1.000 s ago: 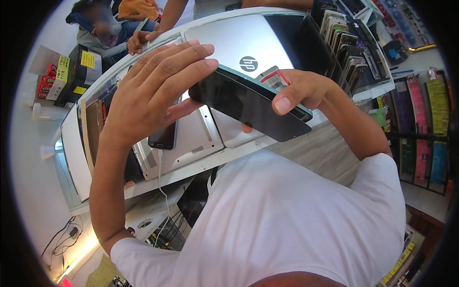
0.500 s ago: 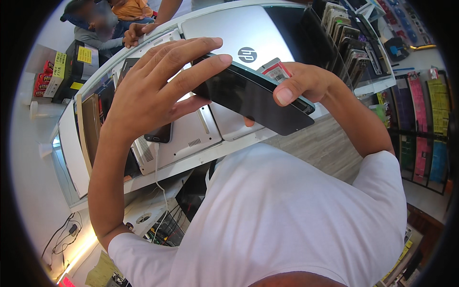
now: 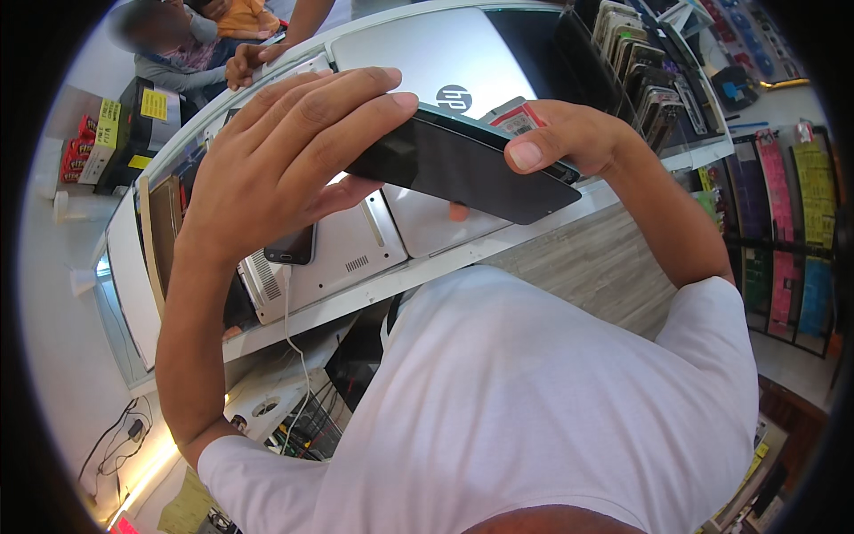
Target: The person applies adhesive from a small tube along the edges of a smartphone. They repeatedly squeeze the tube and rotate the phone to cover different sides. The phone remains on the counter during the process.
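A smartphone with a black front and a bluish-green edge (image 3: pixel 463 173) is held tilted between my two hands, above the counter. The black screen panel seems to stand slightly off the phone's body along its right end. My left hand (image 3: pixel 276 169) is closed on the phone's left end, fingers over the top edge and thumb beneath. My right hand (image 3: pixel 569 138) grips the other end, its thumb on the near edge and a fingertip showing below. A small red-and-white labelled piece (image 3: pixel 518 118) sticks out behind the phone by my right hand; how it is held is hidden.
Below lie a silver laptop (image 3: pixel 400 58) and an upturned laptop (image 3: pixel 356 245). On the latter rests a dark phone (image 3: pixel 294 247) with a white cable (image 3: pixel 298 343) hanging off the counter's front edge (image 3: pixel 347 298). Several phone parts (image 3: pixel 658 116) stand in a row. Another person's hand (image 3: pixel 245 64) is at the far edge.
The held phone has tilted a little and shifted slightly left, with both hands still on it. My left fingers have drawn closer together. Beyond the counter, the other person has moved slightly.
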{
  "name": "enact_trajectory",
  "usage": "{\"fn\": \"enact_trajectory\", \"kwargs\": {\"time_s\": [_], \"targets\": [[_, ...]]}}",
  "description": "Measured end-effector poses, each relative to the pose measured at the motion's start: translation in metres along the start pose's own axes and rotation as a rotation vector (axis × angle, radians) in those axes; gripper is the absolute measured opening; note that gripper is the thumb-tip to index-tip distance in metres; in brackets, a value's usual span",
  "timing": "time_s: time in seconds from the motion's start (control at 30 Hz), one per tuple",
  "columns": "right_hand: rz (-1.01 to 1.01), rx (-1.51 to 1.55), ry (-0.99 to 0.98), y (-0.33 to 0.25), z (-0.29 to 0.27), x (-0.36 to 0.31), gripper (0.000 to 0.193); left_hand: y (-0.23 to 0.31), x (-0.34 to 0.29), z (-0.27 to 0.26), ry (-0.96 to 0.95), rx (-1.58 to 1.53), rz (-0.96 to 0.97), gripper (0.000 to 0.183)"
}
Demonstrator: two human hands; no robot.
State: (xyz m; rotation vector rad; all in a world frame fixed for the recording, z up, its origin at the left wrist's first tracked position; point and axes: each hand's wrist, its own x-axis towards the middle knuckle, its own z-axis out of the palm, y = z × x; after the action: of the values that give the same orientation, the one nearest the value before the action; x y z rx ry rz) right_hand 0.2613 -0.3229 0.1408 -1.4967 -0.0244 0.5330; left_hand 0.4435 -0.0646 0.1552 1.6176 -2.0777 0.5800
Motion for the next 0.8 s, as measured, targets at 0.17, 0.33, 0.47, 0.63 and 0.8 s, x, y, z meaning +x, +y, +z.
{"fn": "enact_trajectory", "kwargs": {"time_s": [0.17, 0.33, 0.47, 0.63, 0.8], "targets": [[-0.049, -0.133, -0.018, -0.022, -0.001, -0.009, 0.082, 0.003, 0.009, -0.011, 0.064, 0.121, 0.091, 0.084], [-0.206, -0.330, 0.143, -0.030, -0.005, -0.007, 0.083, 0.000, 0.016, -0.022, 0.113, 0.257, 0.169, 0.080], [-0.387, -0.512, 0.280, -0.052, -0.026, 0.000, 0.084, -0.003, 0.017, -0.030, 0.121, 0.318, 0.184, 0.078], [-1.076, 0.238, 0.181, -0.096, -0.040, -0.005, 0.062, -0.003, 0.020, -0.040, 0.100, 0.347, 0.173, 0.077], [-1.107, 0.197, 0.072, -0.114, -0.022, -0.005, 0.058, -0.003, 0.030, -0.047, 0.051, 0.347, 0.159, 0.076]]}}
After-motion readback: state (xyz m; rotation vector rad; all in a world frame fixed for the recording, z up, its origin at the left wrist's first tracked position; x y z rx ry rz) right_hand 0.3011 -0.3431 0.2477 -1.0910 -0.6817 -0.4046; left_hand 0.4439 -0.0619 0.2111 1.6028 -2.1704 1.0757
